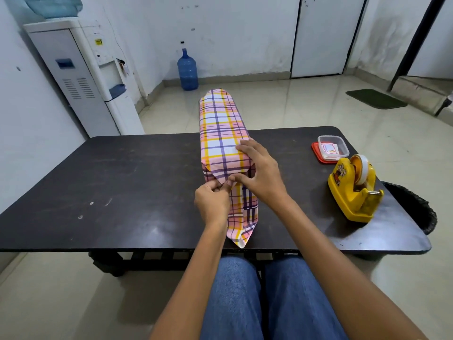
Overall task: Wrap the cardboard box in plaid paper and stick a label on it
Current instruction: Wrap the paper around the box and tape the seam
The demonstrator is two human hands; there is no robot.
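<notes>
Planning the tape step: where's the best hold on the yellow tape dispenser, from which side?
Pinch the yellow tape dispenser across its flat side walls, from above, probably with the right hand: it stands upright, narrow, on that side of the table.

Stained white walls [232, 33] are joined to a glossy beige tiled floor [282, 106]. A dark rectangular table top [122, 180] is positioned in the foreground. A white floor-standing water dispenser [81, 77] is located at the left wall; 1 blue plastic water bottle [187, 71] is stood against the far wall. White doors [323, 38] and 1 dark green doormat [376, 98] are located at the right.
</notes>
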